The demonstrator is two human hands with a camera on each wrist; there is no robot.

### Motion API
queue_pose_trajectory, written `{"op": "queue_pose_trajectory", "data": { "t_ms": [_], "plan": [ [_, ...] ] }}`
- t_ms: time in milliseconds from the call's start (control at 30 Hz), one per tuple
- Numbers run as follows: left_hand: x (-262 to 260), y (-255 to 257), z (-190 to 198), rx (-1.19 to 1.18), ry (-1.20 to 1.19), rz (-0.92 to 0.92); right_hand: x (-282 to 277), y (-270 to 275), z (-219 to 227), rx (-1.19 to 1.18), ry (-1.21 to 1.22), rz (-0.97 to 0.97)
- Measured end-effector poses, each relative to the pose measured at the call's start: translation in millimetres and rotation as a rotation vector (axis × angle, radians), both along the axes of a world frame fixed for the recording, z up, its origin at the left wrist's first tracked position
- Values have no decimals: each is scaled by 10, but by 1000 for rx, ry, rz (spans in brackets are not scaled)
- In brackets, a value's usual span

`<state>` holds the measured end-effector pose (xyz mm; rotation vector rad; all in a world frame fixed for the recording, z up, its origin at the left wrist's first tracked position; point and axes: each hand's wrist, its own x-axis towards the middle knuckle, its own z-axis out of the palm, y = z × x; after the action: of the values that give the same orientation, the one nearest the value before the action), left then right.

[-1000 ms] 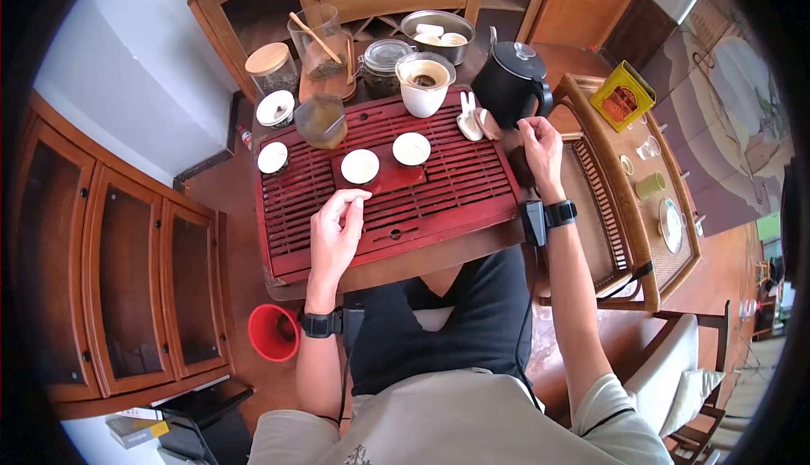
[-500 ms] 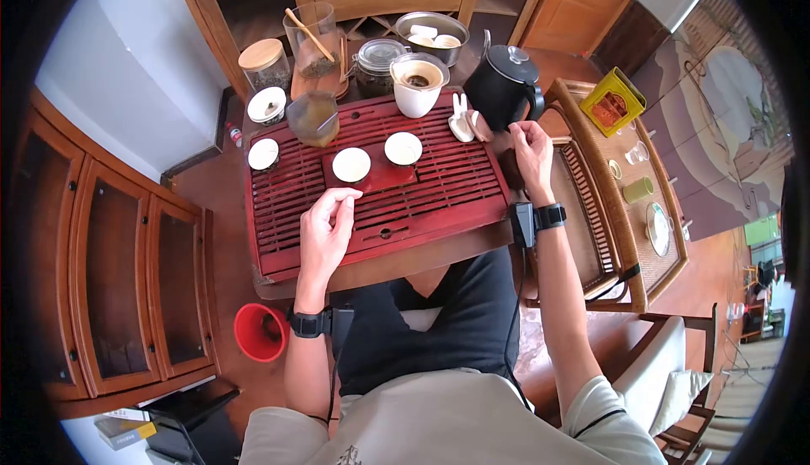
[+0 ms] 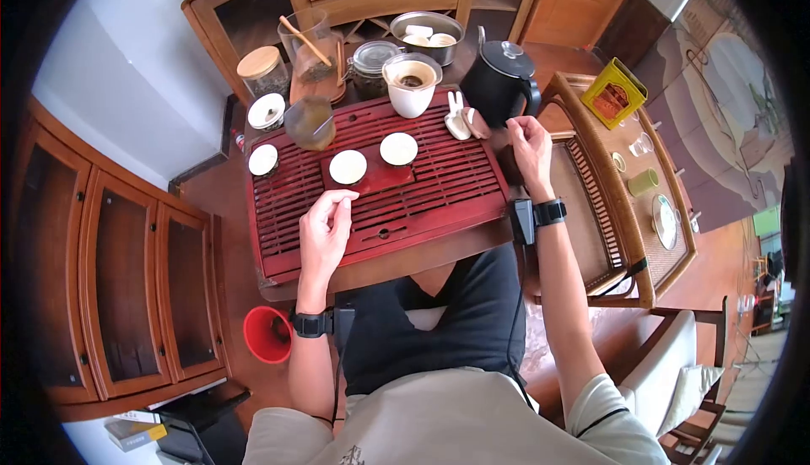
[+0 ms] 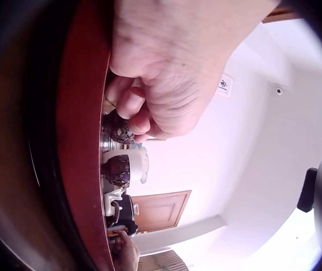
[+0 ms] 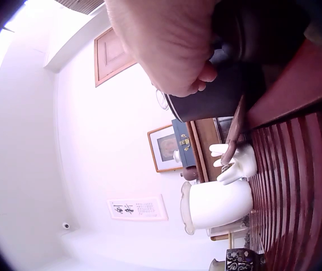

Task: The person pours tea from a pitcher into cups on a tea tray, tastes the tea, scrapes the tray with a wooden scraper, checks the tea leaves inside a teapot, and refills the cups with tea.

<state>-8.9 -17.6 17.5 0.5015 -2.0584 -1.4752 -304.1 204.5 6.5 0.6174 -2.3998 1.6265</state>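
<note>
In the head view my left hand (image 3: 326,233) is over the near part of the red slatted tea tray (image 3: 456,203), fingers loosely bent and holding nothing. Just beyond its fingertips is a small white-lined teacup (image 3: 348,167), with a second teacup (image 3: 398,149) to the right; the left wrist view shows dark patterned outsides. My right hand (image 3: 532,157) is off the tray's right side, fingers relaxed, near the black kettle (image 3: 499,85). Seen from the right wrist, that hand (image 5: 166,45) overlaps the kettle (image 5: 212,96) with nothing in its fingers.
Along the tray's far side are a third cup (image 3: 263,159), a glass pitcher (image 3: 309,125) of brownish liquid, a white vessel (image 3: 411,98) topped by a strainer and a white eared figurine (image 3: 457,123). Jars and a metal bowl (image 3: 427,36) stand behind. A rattan cart (image 3: 641,237) adjoins right.
The head view has shifted slightly, moving the scene a little left. Both hands keep nearly the same pose and place beside the cups and kettle.
</note>
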Motion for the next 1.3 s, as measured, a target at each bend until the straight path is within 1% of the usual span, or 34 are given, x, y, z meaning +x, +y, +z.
{"op": "queue_pose_trajectory", "data": {
  "t_ms": [100,133,200,300,433,567,667,767,900,1300],
  "plan": [
    [4,13,12,24,12,3,-22,-17,-54,-38,12,-6],
    [-8,-6,-11,-8,35,-7,-12,-28,-79,-42,6,-7],
    [17,-12,-12,-2,12,-7,-27,-11,-85,-65,17,0],
    [-41,18,-2,10,8,-10,0,-4,-31,-21,1,-5],
    [-4,5,-3,6,17,1,12,-27,-43,-44,44,-16],
    [-25,3,-27,-3,0,3,-11,1,-34,-17,27,-5],
    [-8,8,-4,0,7,9,8,-11,-46,-8,70,-25],
    [-18,7,-20,8,14,2,11,-4,-32,-29,27,-2],
    [-18,15,-2,38,10,1,-5,-6,-58,-22,68,-11],
    [-15,7,-23,6,-2,1,22,-7,-16,11,66,-33]
  ]
}}
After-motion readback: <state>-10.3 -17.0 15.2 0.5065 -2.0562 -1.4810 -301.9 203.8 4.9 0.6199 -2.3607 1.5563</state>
